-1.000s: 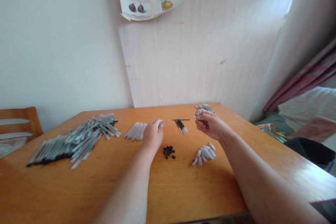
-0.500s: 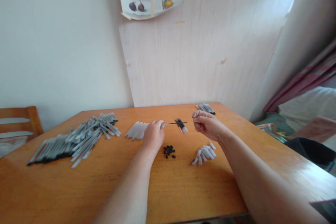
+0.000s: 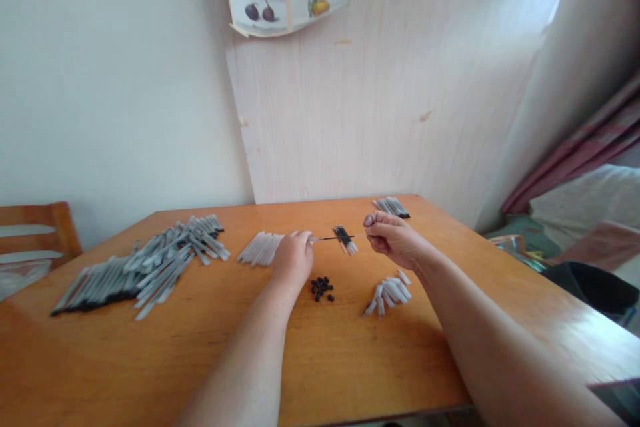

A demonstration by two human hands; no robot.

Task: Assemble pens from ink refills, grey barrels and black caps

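Note:
Above the middle of the table, my left hand [image 3: 294, 255] is closed on a translucent pen barrel [image 3: 313, 239], of which only the tip shows past the fingers. My right hand [image 3: 389, 235] pinches the clear end of a thin pen refill [image 3: 337, 237] with a black ink section. The refill lies level between the hands, its left end at the barrel's tip. Whether it has entered the barrel, I cannot tell. Behind it lie several refills [image 3: 344, 239] in a small bundle. Small black caps [image 3: 321, 287] lie nearer, between my forearms.
White tubes [image 3: 258, 248] lie in a row beside my left hand. Short white pieces [image 3: 389, 293] are piled near my right forearm. A large heap of pens [image 3: 165, 257] covers the left side. More pens [image 3: 391, 206] rest at the back right of the wooden table [image 3: 350, 360].
My right hand has shifted slightly left, and the refill has moved a little toward my left hand. My left hand is almost unchanged.

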